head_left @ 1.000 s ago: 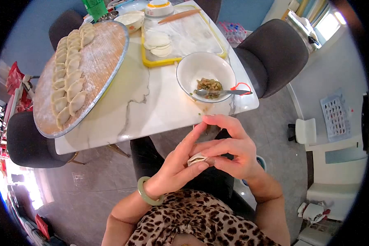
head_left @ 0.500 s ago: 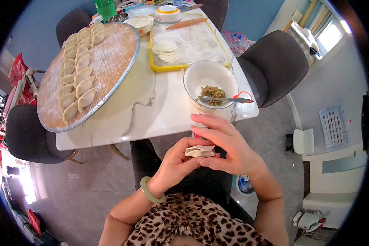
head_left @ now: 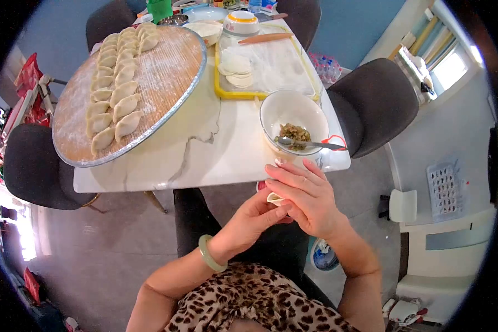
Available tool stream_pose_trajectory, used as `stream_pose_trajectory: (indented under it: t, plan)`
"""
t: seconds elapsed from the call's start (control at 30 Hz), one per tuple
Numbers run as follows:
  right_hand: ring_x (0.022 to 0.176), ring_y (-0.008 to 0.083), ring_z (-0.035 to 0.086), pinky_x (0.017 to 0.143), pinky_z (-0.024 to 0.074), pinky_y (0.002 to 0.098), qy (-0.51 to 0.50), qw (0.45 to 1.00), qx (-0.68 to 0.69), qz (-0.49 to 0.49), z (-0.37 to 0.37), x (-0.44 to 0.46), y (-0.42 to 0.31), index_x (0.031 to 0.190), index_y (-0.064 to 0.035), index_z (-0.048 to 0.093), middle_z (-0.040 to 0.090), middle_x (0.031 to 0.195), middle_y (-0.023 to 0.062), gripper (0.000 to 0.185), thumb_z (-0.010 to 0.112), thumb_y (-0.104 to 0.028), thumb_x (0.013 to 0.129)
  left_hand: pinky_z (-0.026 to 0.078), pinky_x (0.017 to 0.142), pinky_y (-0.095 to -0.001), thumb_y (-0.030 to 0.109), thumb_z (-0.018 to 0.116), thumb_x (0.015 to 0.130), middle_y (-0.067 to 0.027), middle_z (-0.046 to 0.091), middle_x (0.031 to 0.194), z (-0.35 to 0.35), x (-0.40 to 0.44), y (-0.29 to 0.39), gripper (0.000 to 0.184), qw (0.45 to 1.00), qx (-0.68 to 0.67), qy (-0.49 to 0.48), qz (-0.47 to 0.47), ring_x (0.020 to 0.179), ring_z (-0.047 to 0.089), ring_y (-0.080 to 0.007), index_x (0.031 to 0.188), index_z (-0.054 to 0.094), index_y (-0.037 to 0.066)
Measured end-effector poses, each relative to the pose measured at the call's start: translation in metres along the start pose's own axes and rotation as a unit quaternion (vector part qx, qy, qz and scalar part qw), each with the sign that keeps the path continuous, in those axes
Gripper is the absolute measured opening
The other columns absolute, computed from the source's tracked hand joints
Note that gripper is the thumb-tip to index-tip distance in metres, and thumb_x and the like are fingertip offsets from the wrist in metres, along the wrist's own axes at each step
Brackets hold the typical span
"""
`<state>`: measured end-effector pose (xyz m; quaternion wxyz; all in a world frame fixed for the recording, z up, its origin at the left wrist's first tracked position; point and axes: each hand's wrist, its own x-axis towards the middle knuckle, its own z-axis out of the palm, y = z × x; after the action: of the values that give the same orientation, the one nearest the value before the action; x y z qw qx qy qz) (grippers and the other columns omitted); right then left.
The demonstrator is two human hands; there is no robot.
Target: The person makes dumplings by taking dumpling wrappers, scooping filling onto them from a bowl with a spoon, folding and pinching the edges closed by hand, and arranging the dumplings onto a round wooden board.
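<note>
A half-folded dumpling [head_left: 275, 198] sits between my two hands, just beyond the table's near edge. My left hand [head_left: 254, 218] is closed round it, with thumb and fingers pinching the dough. My right hand [head_left: 306, 198] closes over the dumpling's right side and covers most of it, so only a pale folded edge shows. Right ahead of my hands stands a white bowl [head_left: 268, 113] with some chopped filling [head_left: 294, 134] at its bottom. A spoon [head_left: 315, 145] with a red loop on its handle rests in the bowl.
Rows of folded dumplings [head_left: 125, 74] lie on a round floured board [head_left: 169, 66] at the left. A yellow-rimmed mat [head_left: 282, 66] carries a few round wrappers [head_left: 239, 80] and a rolling pin [head_left: 265, 37]. Dark chairs [head_left: 373, 97] stand round the marble-patterned table [head_left: 155, 166].
My right hand has come down and inward over the dumpling, which was more exposed before. The whole view has shifted slightly.
</note>
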<state>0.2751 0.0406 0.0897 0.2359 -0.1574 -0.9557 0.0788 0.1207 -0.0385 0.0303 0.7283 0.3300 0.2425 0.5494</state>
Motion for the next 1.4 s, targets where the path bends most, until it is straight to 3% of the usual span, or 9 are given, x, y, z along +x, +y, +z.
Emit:
stream_pose_trajectory:
  t: [0.13,0.3,0.6,0.8,0.93,1.1,1.2,1.27,1.4]
  plan:
    - [0.128,0.0309,0.043,0.106,0.0305,0.0448,0.004,0.993,0.104,0.063,0.001,0.003,0.002,0.128,-0.0057,0.053,0.049,0.136,0.0073,0.047,0.061,-0.023,0.084,0.048,0.088,-0.0300,0.018,0.052,0.097,-0.0050,0.056,0.116,-0.002,0.004,-0.007,0.033,0.999,-0.044,0.013,-0.006,0.106,0.055,-0.0138,0.126,0.047,0.003]
    - [0.127,0.0303,0.043,0.106,0.0307,0.0454,-0.050,0.993,0.074,0.082,-0.014,0.011,-0.007,0.127,-0.0039,0.053,0.052,0.133,0.0103,0.048,0.061,-0.025,0.085,0.048,0.083,-0.0255,0.014,0.053,0.096,-0.0040,0.059,0.107,-0.003,0.000,0.000,0.025,0.977,0.208,0.034,0.039,0.097,0.057,-0.0105,0.118,0.052,0.002]
    - [0.129,0.0266,0.043,0.107,0.0302,0.0459,-0.041,0.998,-0.041,0.000,-0.002,0.009,-0.002,0.123,-0.0037,0.055,0.053,0.131,0.0104,0.046,0.062,-0.026,0.083,0.051,0.079,-0.0277,0.016,0.053,0.096,-0.0030,0.061,0.101,-0.005,-0.003,-0.001,0.025,0.995,0.096,0.033,-0.009,0.091,0.059,-0.0107,0.117,0.052,0.001]
    - [0.127,0.0275,0.045,0.106,0.0317,0.0468,-0.046,0.992,0.093,0.069,-0.008,0.020,-0.004,0.124,-0.0035,0.054,0.056,0.128,0.0107,0.051,0.064,-0.028,0.080,0.050,0.077,-0.0260,0.015,0.053,0.096,-0.0025,0.062,0.101,-0.010,-0.002,-0.003,0.026,0.974,0.204,0.037,0.088,0.089,0.058,-0.0108,0.118,0.055,0.001]
    - [0.119,0.0241,0.053,0.103,0.0363,0.0453,-0.073,0.997,0.002,0.030,-0.007,0.023,-0.005,0.112,-0.0042,0.061,0.061,0.119,0.0077,0.037,0.066,-0.022,0.080,0.050,0.075,-0.0251,0.014,0.053,0.096,-0.0029,0.062,0.097,-0.011,-0.003,-0.006,0.021,0.970,0.221,0.047,0.090,0.085,0.058,-0.0109,0.111,0.058,0.000]
    - [0.109,0.0196,0.060,0.100,0.0401,0.0434,-0.035,0.999,0.009,0.004,0.006,0.021,-0.003,0.097,-0.0051,0.067,0.067,0.108,0.0036,0.020,0.066,-0.016,0.080,0.051,0.072,-0.0254,0.014,0.054,0.096,-0.0031,0.062,0.091,-0.008,-0.006,-0.008,0.014,0.994,0.074,0.077,0.018,0.080,0.059,-0.0109,0.099,0.059,0.001]
    - [0.115,0.0240,0.056,0.100,0.0391,0.0432,-0.042,0.999,-0.004,-0.029,0.006,0.019,0.000,0.113,-0.0039,0.061,0.063,0.116,0.0074,0.036,0.067,-0.018,0.080,0.052,0.070,-0.0248,0.015,0.052,0.097,-0.0050,0.062,0.094,-0.009,-0.005,-0.010,0.016,0.993,0.088,0.074,0.032,0.081,0.060,-0.0118,0.104,0.057,0.002]
    - [0.120,0.0294,0.052,0.102,0.0378,0.0415,-0.071,0.990,0.106,0.058,0.001,0.023,0.000,0.131,-0.0025,0.047,0.057,0.124,0.0130,0.059,0.069,-0.020,0.079,0.053,0.071,-0.0253,0.014,0.049,0.098,-0.0058,0.061,0.099,-0.006,-0.004,-0.003,0.020,0.995,0.070,0.073,0.016,0.083,0.060,-0.0118,0.113,0.053,0.001]
    - [0.118,0.0328,0.051,0.100,0.0377,0.0405,-0.094,0.969,0.196,0.121,-0.002,0.007,-0.005,0.141,-0.0017,0.032,0.054,0.126,0.0168,0.078,0.072,-0.019,0.076,0.054,0.074,-0.0256,0.014,0.045,0.099,-0.0081,0.058,0.109,0.003,-0.001,0.003,0.029,0.996,-0.008,0.082,0.046,0.089,0.060,-0.0124,0.126,0.043,0.002]
